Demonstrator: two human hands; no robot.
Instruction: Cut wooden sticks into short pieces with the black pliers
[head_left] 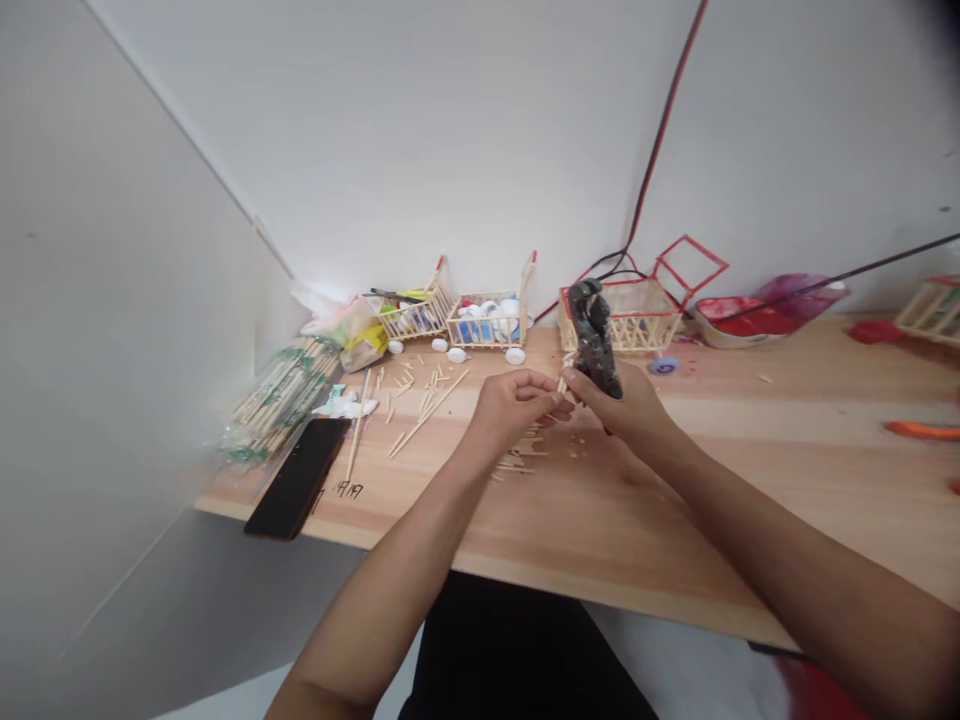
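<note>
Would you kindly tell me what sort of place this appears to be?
Probably a small craft workspace: loose sticks lie on a wooden table, the right hand holds a plier-like tool, and little stick-built carts stand by the wall.

1. This looks like a small craft workshop: a pale wooden worktop runs along a plain white wall.
2. Miniature stick-built carts with round white wheels stand at the far side.
3. Clear plastic packaging full of wooden sticks lies left.
4. Short, pale wooden pieces lie scattered near the centre.
</note>
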